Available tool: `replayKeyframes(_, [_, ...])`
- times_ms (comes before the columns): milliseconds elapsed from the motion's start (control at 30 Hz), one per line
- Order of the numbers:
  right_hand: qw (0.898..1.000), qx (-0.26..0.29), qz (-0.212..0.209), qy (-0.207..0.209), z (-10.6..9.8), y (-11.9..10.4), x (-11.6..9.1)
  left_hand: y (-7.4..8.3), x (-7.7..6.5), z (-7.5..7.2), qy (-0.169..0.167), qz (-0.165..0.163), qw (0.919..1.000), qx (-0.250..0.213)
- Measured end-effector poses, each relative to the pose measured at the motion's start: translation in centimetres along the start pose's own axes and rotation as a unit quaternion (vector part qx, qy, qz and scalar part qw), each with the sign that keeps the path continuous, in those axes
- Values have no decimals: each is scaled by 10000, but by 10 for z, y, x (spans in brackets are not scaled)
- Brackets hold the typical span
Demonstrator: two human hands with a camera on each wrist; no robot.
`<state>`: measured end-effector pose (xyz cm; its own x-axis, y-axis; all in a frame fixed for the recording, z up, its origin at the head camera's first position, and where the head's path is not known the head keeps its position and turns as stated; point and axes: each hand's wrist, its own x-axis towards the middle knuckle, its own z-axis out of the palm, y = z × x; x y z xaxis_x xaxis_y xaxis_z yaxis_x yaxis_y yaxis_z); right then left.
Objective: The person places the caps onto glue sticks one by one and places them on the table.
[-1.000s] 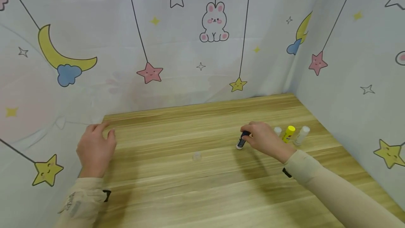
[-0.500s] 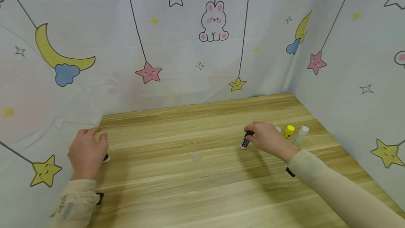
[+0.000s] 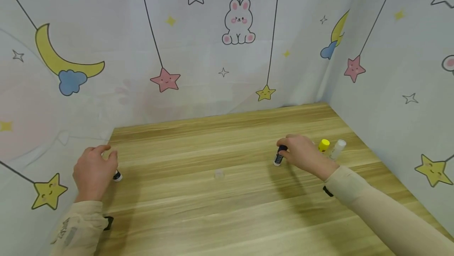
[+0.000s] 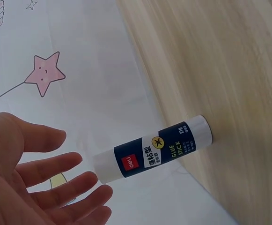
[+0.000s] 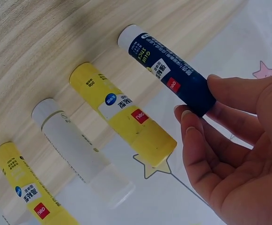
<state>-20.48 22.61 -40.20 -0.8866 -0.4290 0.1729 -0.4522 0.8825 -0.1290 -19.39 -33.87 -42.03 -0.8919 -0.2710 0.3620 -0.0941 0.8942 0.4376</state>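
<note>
My left hand [image 3: 95,173] is at the table's left side, its fingers spread and relaxed, holding nothing. Right at its fingertips stands a glue stick [image 4: 157,149] with a navy label and white ends; the hand hides most of it in the head view. Toward the right of the table, my right hand [image 3: 303,154] pinches the top of a dark blue glue stick [image 5: 166,70] between thumb and fingers. The white base of that stick is down at the tabletop. Beside it in the right wrist view stands a yellow glue stick [image 5: 121,117].
Farther along that row are a white glue stick [image 5: 75,145], another yellow glue stick [image 5: 33,187] and part of a pale one at the frame's edge. A small translucent round spot [image 3: 219,174] shows on the wooden table [image 3: 198,208]. Printed cloth walls [image 3: 198,51] border the table's back and sides.
My left hand has drifted left, and the base of the glue stick beside it has come into view. My right hand has shifted slightly right with the dark blue glue stick.
</note>
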Motion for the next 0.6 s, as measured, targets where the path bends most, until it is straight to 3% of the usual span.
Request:
replayKeyframes(333, [10000, 7, 46, -72, 0, 4, -2, -10, 1, 2, -611, -114, 9980, 64])
replayKeyframes(600, [10000, -41, 34, 20, 0, 6, -4, -19, -1, 4, -961, 152, 9952, 53])
